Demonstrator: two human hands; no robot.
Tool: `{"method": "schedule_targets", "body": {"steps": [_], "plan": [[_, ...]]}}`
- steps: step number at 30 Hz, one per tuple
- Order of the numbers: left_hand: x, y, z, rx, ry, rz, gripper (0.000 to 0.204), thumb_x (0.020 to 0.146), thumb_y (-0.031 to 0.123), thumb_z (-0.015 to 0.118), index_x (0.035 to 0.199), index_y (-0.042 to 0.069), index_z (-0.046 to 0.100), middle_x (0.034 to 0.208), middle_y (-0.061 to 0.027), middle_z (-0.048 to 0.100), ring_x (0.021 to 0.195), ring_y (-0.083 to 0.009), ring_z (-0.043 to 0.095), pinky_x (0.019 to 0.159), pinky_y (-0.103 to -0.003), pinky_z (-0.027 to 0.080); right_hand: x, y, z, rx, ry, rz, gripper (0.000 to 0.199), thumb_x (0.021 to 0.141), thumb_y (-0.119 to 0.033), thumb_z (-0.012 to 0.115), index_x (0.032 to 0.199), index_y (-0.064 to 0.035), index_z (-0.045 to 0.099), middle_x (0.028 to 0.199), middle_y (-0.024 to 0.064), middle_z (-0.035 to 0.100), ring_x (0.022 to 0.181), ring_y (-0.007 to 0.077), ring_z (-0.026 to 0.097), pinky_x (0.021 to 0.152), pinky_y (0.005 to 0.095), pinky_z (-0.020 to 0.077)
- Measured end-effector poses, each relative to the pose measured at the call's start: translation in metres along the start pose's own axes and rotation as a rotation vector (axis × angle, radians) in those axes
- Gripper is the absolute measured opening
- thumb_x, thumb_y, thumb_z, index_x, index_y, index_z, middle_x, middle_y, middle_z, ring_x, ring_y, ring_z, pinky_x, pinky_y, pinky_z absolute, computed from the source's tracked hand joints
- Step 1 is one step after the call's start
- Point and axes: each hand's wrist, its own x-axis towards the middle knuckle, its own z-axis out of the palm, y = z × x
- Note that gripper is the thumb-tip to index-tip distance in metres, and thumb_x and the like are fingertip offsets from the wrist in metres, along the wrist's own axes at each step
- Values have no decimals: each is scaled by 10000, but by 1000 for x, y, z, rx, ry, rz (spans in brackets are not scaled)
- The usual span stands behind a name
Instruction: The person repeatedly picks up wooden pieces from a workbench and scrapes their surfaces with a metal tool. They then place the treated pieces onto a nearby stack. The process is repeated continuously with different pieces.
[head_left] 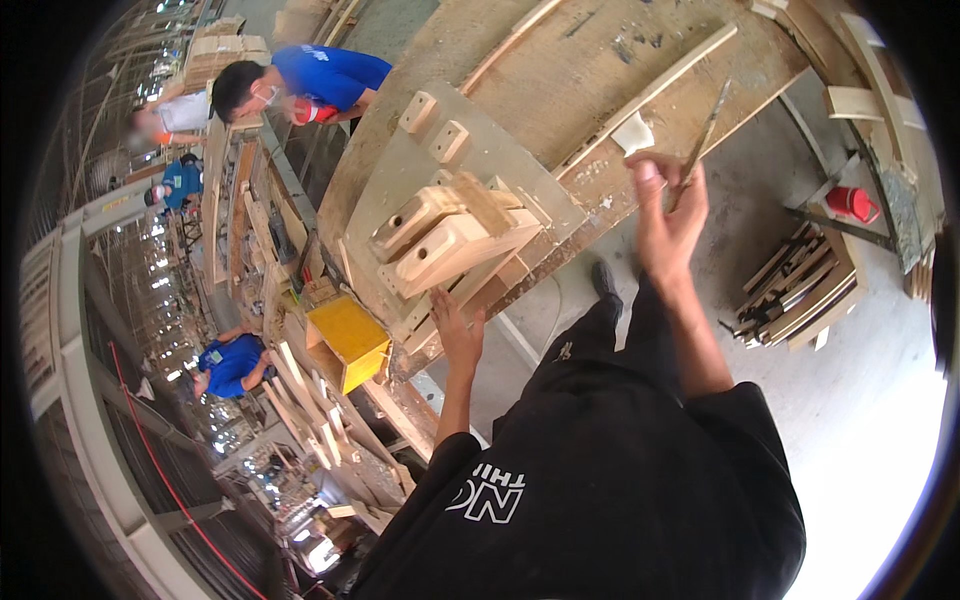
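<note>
My right hand (672,212) is closed round a thin stick (711,122) that points up and away over the table's edge. Just beyond its fingertips is a small white piece (633,134); whether they touch it I cannot tell. My left hand (459,332) has its fingers stretched out against the near side of a light wooden block (462,250) with a round hole and angled corners. A second holed block (418,216) sits beside it, and a short wooden piece (482,203) lies across them. Both rest on a flat board (385,180).
The worktable (560,60) carries a long wooden strip (665,88) and smaller blocks (450,141). A yellow box (350,340) stands left of my left hand. Stacked wood (805,285) and a red container (852,204) are at right. A person in blue (335,75) is across the table.
</note>
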Motion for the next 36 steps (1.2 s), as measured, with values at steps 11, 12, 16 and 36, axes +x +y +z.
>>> {"method": "schedule_targets", "body": {"steps": [11,12,16,36], "plan": [[-15,-50,5,-54,238,-219,831,867,398,614,1469,-20,221,1511,-277,217,1422,-408,168,1126,-578,125,-88,-84,123,-220,-134,-538,928,554,-314,932,1227,38,399,1202,130,547,845,178,457,737,305,354],[-23,-61,8,-76,365,-319,825,871,400,611,1467,-21,226,1503,-282,231,1418,-409,181,1123,-585,131,-91,-80,129,-256,-99,-593,891,562,-292,931,1206,33,409,1201,132,547,857,186,463,748,313,350],[-50,-114,16,-84,702,-885,853,856,402,645,1453,-47,233,1474,-304,273,1392,-420,237,1120,-558,186,-91,-61,135,-474,25,-843,772,582,-256,928,1117,7,438,1174,139,557,895,199,474,763,342,343],[11,-37,46,-696,856,-1048,1274,627,569,812,1416,-88,58,1395,-275,180,1338,-445,137,1074,-614,159,-114,29,148,-862,254,-1001,859,522,-346,937,1074,7,382,1116,160,417,1044,325,412,883,467,343]]}}
